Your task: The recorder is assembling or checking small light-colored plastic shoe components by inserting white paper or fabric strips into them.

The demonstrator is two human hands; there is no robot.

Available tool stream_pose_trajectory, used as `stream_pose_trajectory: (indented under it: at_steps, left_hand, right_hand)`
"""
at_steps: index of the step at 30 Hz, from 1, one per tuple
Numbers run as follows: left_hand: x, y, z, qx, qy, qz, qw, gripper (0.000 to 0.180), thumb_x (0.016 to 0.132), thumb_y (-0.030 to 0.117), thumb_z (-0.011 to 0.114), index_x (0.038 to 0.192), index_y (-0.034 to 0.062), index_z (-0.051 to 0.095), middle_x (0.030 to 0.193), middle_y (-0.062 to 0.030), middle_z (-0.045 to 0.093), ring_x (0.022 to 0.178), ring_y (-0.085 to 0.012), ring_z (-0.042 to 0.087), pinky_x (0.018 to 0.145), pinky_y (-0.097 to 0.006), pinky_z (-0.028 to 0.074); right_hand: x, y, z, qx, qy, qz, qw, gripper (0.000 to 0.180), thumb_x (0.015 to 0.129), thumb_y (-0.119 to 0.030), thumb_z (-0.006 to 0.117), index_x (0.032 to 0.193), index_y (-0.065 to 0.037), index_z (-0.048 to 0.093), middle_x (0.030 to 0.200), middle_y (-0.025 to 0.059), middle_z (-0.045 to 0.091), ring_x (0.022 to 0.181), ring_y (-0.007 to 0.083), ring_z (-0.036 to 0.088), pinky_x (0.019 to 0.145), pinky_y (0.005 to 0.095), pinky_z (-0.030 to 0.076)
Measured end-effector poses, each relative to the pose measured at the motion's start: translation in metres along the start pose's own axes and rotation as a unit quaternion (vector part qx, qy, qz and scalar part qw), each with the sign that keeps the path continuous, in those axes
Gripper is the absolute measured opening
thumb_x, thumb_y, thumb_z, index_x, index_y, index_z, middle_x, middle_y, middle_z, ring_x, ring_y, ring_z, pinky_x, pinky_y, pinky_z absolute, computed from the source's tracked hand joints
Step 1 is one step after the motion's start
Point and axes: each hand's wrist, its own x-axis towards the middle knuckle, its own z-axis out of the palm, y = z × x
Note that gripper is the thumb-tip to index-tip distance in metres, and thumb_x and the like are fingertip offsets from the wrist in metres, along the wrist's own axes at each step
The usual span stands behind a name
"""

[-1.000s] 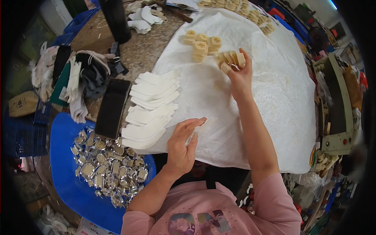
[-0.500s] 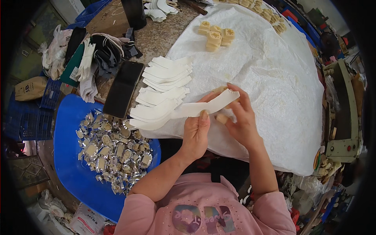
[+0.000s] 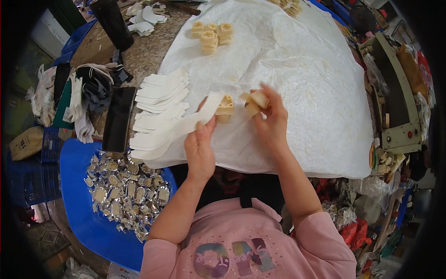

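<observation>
My left hand (image 3: pixel 200 148) is closed on a curved white strip (image 3: pixel 210 107), thumb on top and fingers behind it. Just past the strip's upper end, a cream-coloured moulded block (image 3: pixel 226 109) with small holes stands on the white sheet; whether my left fingers touch it is hidden. My right hand (image 3: pixel 273 122), slightly blurred, pinches a bent cream-coloured piece (image 3: pixel 255 103) a little to the right of that block. Under the held strip's lower end lie overlapping white curved strips (image 3: pixel 160 95) in a fanned row.
Farther off on the white sheet (image 3: pixel 306 93) sits a cluster of cream blocks (image 3: pixel 209 41). A black phone (image 3: pixel 119 120) lies left of the strips. Below it stands a blue tub (image 3: pixel 76 186) with many silvery pieces (image 3: pixel 125 190). A dark cup (image 3: pixel 111 25) is at far left.
My hands have moved apart, the right drawing away with the cream piece. The white strip in my left hand has tipped more upright, and the cream block behind it now shows. The view has shifted.
</observation>
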Motion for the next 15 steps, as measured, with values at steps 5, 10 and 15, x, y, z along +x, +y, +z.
stream_pose_trajectory:
  at_steps: [5,10,15]
  left_hand:
    - [-0.004,0.005,0.005,-0.055,0.017,0.005,0.998,0.045,0.101,0.028,0.032,0.127,-0.0065,0.041,0.127,-0.0172,0.049,0.116,-0.0239,0.05,0.099,-0.04,0.041]
    - [-0.008,0.015,0.007,-0.059,0.021,0.002,0.998,0.041,0.1,0.03,0.036,0.122,-0.0026,0.048,0.119,-0.0129,0.054,0.103,-0.0192,0.054,0.084,-0.034,0.045]
    - [-0.018,0.021,0.008,-0.133,0.007,-0.042,0.99,0.037,0.101,0.024,0.034,0.116,-0.0042,0.052,0.106,-0.0128,0.06,0.082,-0.0138,0.055,0.066,-0.028,0.042]
  right_hand:
    - [-0.027,-0.024,-0.018,-0.311,-0.171,-0.226,0.907,0.05,0.063,0.005,0.066,0.112,-0.003,0.058,0.109,0.0132,0.055,0.101,0.0321,0.053,0.082,0.0357,0.048]
    - [-0.031,-0.014,-0.022,-0.325,-0.202,-0.217,0.898,0.05,0.065,0.008,0.061,0.113,-0.003,0.057,0.11,0.0132,0.055,0.101,0.0307,0.052,0.084,0.0339,0.047]
    - [-0.032,-0.009,-0.026,-0.269,-0.131,-0.182,0.937,0.052,0.068,0.012,0.054,0.118,-0.002,0.055,0.108,0.0156,0.056,0.09,0.0312,0.057,0.077,0.0347,0.05]
